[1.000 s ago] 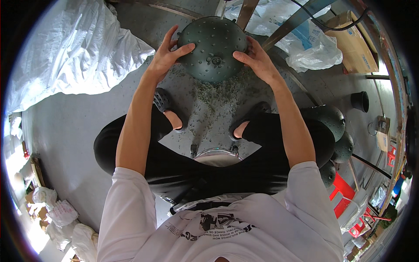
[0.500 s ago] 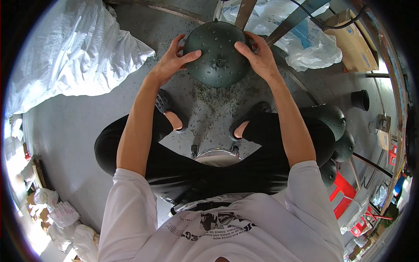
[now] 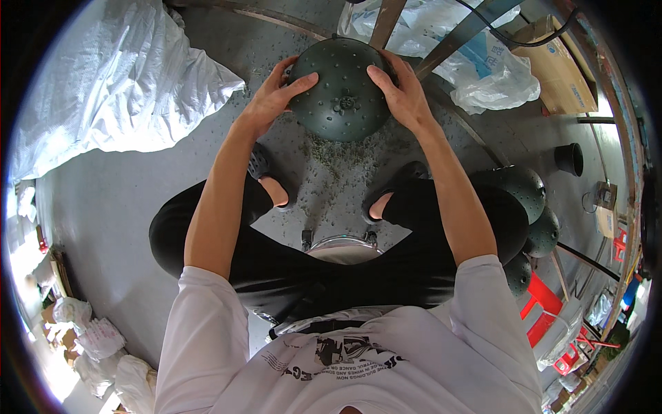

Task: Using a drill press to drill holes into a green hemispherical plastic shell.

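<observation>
At left, a large white sack slumps on the gray floor, clear of the seated person's knees. Next to it, the left hand curves half open against one flank of a dark green studded ball, its thumb lying on the near face and its fingers reaching around the side. The ball sits between the two feet at the far end of the arms' reach, above green scraps scattered on the floor; the spread legs seem to leave it room. The right hand mirrors the hold from the opposite flank, likewise half open, thumb forward, its other fingers partly hidden. The two-sided grip is likely owed to a round form too broad for one hand. Farther right, more studded balls cluster beside the right knee, apparently parked within reach, and a black pot stands beyond them.

The held ball's outline is near-circular, showing no clear long axis. A small dark nub marks its far rim, while a raised rosette faces up and toward the person, slightly right of the nub. The underside is hidden, so whether anything supports it from below cannot be told.
</observation>
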Tool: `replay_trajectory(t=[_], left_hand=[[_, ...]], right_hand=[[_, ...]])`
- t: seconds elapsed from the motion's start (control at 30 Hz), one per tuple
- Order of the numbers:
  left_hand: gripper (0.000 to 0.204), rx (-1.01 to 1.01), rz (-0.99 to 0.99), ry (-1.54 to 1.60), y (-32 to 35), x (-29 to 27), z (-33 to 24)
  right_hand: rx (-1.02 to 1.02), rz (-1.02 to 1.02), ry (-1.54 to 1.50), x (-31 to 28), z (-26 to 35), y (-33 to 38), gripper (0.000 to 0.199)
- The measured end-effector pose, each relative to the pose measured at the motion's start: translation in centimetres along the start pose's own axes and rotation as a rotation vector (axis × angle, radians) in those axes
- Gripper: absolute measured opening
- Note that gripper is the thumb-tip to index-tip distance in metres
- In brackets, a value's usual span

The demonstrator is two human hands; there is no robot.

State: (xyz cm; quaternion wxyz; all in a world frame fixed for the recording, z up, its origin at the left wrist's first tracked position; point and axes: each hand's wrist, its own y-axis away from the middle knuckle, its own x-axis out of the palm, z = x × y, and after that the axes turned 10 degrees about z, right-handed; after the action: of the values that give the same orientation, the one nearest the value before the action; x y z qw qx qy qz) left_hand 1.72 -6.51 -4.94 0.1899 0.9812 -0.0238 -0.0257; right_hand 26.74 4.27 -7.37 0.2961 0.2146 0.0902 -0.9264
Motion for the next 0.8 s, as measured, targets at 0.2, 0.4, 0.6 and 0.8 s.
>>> replay_trajectory(t=[0.2, 0.4, 0.6, 0.8], left_hand=[[0.114, -0.056, -0.063, 0.036, -0.2, 0.4, -1.8], [0.111, 0.009, -0.111, 0.104, 0.0, -0.5, -1.8], [0.104, 0.066, -0.138, 0.111, -0.5, 0.6, -2.4], [0.092, 0.080, -0.151, 0.073, -0.7, 1.0, -3.0]], right_hand=[[0.049, -0.064, -0.036, 0.7, 0.0, -0.5, 0.091], [0.072, 0.014, -0.113, 0.9, 1.8, -0.4, 0.095], [0.047, -0.043, -0.155, 0.7, 1.1, -1.1, 0.092], [0.030, -0.166, -0.140, 0.5, 1.7, -1.2, 0.088]])
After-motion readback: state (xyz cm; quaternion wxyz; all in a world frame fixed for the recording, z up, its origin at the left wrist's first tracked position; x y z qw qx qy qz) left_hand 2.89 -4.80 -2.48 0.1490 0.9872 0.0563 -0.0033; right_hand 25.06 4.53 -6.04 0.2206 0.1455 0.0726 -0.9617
